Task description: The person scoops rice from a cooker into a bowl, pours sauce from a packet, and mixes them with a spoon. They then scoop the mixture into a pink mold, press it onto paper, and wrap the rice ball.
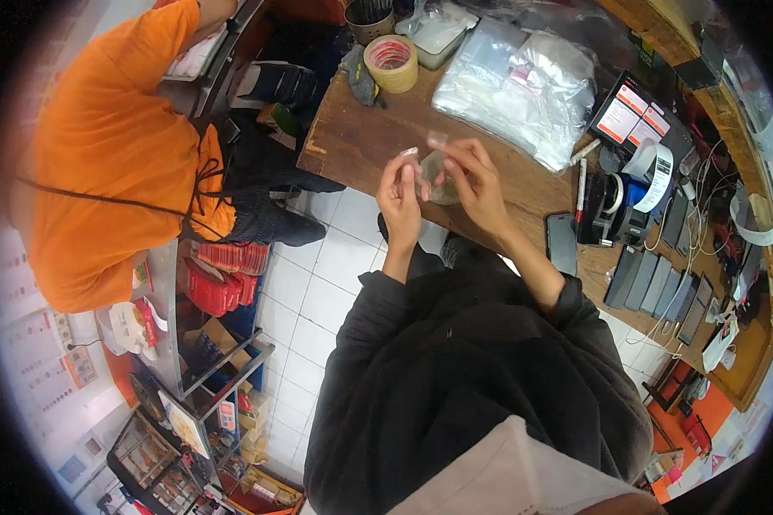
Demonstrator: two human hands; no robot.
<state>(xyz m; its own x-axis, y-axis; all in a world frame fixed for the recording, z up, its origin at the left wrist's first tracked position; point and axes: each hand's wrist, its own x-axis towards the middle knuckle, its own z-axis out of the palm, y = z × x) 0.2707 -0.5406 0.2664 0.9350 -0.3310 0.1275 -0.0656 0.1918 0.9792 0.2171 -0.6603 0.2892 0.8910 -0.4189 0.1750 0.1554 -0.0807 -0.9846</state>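
Observation:
A small clear plastic bag (439, 176) is stretched between my two hands above the front edge of the brown wooden table (352, 137). My left hand (402, 193) pinches its left side, fingers closed, with a bit of shiny plastic showing at the fingertips. On the other side my right hand (475, 184) grips the bag between closed fingers, and a clear flap sticks up by its fingertips. What the bag holds, if anything, is too small to tell. Behind my hands lies a stack of clear plastic bags (498, 81).
A tape roll (391, 63) stands at the back left. To the right are a label printer (620, 210), a tablet (631, 116), a phone (562, 244), several more phones and loose cables. A person in orange (112, 163) leans over a counter at the left.

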